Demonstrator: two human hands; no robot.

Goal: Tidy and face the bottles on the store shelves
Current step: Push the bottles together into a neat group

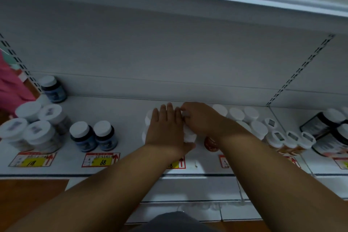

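On the white shelf (131, 162), a cluster of white-capped bottles (189, 135) stands in the middle, mostly hidden under my hands. My left hand (165, 132) lies flat over their caps, fingers straight and pointing to the back. My right hand (199, 120) curls its fingers round the cap of a bottle at the back of that cluster, touching my left fingertips. A red-labelled bottle (211, 144) shows under my right wrist. More white-capped bottles (243, 117) stand just to the right.
Two dark blue bottles (94, 136) and a group of grey bottles (32, 128) stand at the left, one more blue bottle (53, 88) at the back. Large dark tubs (327, 128) sit at the right past a clear divider (288, 137). Price tags (101, 160) line the front edge.
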